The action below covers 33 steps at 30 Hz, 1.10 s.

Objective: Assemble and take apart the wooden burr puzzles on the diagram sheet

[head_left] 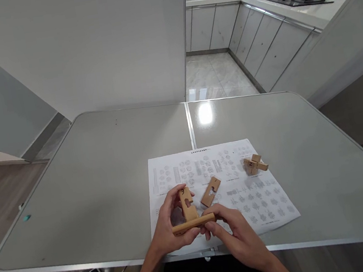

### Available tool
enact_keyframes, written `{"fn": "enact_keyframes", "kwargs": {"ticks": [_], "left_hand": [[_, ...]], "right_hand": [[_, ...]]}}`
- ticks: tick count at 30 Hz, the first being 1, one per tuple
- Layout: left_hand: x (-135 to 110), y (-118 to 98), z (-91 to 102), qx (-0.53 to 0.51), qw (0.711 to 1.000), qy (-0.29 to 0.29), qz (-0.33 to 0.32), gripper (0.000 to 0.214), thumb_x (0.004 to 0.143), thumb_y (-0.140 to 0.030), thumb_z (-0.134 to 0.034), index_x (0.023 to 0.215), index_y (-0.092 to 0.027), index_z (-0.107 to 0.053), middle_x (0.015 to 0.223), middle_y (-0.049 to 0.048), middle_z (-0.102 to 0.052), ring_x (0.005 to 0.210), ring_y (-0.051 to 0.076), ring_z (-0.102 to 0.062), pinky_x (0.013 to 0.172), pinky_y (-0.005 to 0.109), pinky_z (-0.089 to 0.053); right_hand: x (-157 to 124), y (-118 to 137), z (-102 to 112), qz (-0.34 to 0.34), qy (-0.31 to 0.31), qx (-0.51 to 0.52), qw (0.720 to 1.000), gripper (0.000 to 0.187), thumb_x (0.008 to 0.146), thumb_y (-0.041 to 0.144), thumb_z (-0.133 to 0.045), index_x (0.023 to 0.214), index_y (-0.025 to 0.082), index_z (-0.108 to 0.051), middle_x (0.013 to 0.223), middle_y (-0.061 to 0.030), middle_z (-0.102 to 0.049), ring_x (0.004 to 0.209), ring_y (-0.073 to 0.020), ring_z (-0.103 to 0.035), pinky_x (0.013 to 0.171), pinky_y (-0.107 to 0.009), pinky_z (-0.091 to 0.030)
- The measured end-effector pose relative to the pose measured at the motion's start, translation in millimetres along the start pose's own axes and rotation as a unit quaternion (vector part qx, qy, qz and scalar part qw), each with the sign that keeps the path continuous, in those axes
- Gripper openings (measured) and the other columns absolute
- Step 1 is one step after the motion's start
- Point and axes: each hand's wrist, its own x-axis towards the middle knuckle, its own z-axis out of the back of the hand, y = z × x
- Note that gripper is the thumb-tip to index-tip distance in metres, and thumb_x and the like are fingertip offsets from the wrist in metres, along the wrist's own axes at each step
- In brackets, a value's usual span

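Wooden pieces (190,215) in the grip of both half-curled hands (166,230) (239,235)

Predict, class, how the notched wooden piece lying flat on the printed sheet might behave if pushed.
The notched wooden piece, a squared bar, is likely stiff. Lying flat, it would probably slide rather than roll or tip. The printed sheet beneath, seemingly thin paper, might shift along.

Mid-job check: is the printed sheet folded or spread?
Spread: the printed sheet lies on the table with its drawings facing up; the left hand and right hand cover part of its near side.
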Motion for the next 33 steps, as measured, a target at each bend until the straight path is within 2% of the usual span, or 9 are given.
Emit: {"fn": "enact_keyframes", "kwargs": {"ticks": [3,5,9,11,17,22,26,30,33], "left_hand": [[0.3,-2.1,-0.3,-0.018,1.0,0.006,0.019,0.098,0.069,-0.056,-0.094,0.151,-0.024,-0.051,0.125,0.013,-0.067,0.101,0.025,-0.069,0.089,0.036,-0.058],[1.1,-1.4,-1.2,-0.012,0.999,0.001,0.03,0.091,0.067,-0.052,-0.097,0.145,-0.024,-0.058,0.119,0.0115,-0.07,0.095,0.023,-0.069,0.082,0.032,-0.059],[4.3,2.4,-3.9,0.039,0.997,-0.042,0.041,0.037,0.087,-0.04,-0.083,0.118,-0.021,-0.078,0.103,0.0094,-0.079,0.085,0.02,-0.072,0.075,0.029,-0.059],[5.6,3.3,-4.7,0.075,0.995,-0.062,0.035,0.022,0.094,-0.037,-0.077,0.107,-0.02,-0.083,0.094,0.0083,-0.082,0.081,0.02,-0.073,0.074,0.03,-0.06],[5.3,0.5,-6.3,0.132,0.987,-0.084,-0.028,0.022,0.095,-0.039,-0.077,0.105,-0.022,-0.086,0.085,0.0055,-0.084,0.069,0.017,-0.074,0.063,0.027,-0.059],[5.0,-1.0,-8.0,0.117,0.989,-0.081,-0.037,0.026,0.097,-0.043,-0.075,0.106,-0.021,-0.085,0.082,0.0051,-0.083,0.059,0.014,-0.071,0.059,0.025,-0.059],[5.0,0.6,-8.5,0.125,0.988,-0.082,-0.038,0.026,0.097,-0.043,-0.075,0.107,-0.021,-0.086,0.083,0.0053,-0.084,0.06,0.015,-0.072,0.06,0.026,-0.06],[3.7,2.9,-7.5,0.134,0.987,-0.077,-0.045,0.024,0.096,-0.041,-0.076,0.108,-0.023,-0.086,0.085,0.0052,-0.084,0.063,0.015,-0.073,0.061,0.026,-0.06],[2.9,3.2,-6.5,0.139,0.987,-0.067,-0.049,0.023,0.097,-0.041,-0.075,0.11,-0.025,-0.085,0.087,0.0049,-0.084,0.064,0.016,-0.073,0.062,0.027,-0.059]], "right_hand": [[0.0,-2.1,-1.3,-0.03,-0.011,0.075,0.997,0.024,0.109,0.042,-0.058,0.101,0.022,-0.067,0.082,-0.0018,-0.071,0.075,-0.0171,-0.065,0.078,-0.031,-0.051],[-0.5,-4.6,0.3,-0.045,-0.022,0.124,0.991,0.027,0.107,0.046,-0.06,0.098,0.021,-0.065,0.081,-0.0021,-0.07,0.073,-0.0168,-0.064,0.075,-0.031,-0.052],[-1.4,-11.6,4.6,-0.073,-0.063,0.21,0.973,0.033,0.104,0.053,-0.064,0.094,0.021,-0.065,0.074,-0.0011,-0.065,0.066,-0.0165,-0.059,0.068,-0.031,-0.051],[-1.1,-14.9,4.8,-0.095,-0.085,0.253,0.959,0.036,0.1,0.056,-0.068,0.093,0.02,-0.067,0.071,-0.0002,-0.062,0.063,-0.0158,-0.056,0.066,-0.031,-0.05],[-0.1,-20.5,0.9,-0.165,-0.111,0.354,0.914,0.043,0.092,0.058,-0.079,0.107,0.02,-0.066,0.077,-0.0008,-0.067,0.058,-0.0126,-0.059,0.047,-0.021,-0.042],[-1.4,-22.7,0.1,-0.178,-0.088,0.383,0.902,0.05,0.088,0.056,-0.085,0.117,0.022,-0.062,0.069,0.0019,-0.066,0.05,-0.0113,-0.061,0.041,-0.017,-0.037],[-2.6,-23.7,-0.2,-0.172,-0.101,0.38,0.903,0.051,0.085,0.056,-0.087,0.116,0.022,-0.062,0.068,0.0039,-0.066,0.039,-0.006,-0.05,0.039,-0.017,-0.034],[-4.0,-25.7,-1.6,-0.152,-0.1,0.401,0.898,0.045,0.089,0.05,-0.085,0.117,0.024,-0.062,0.078,0.0038,-0.069,0.032,0.0012,-0.034,0.035,-0.015,-0.022],[-4.6,-28.6,-2.7,-0.139,-0.081,0.442,0.882,0.039,0.09,0.045,-0.085,0.115,0.025,-0.062,0.075,0.0068,-0.067,0.029,0.0042,-0.022,0.033,-0.014,-0.013]]}}
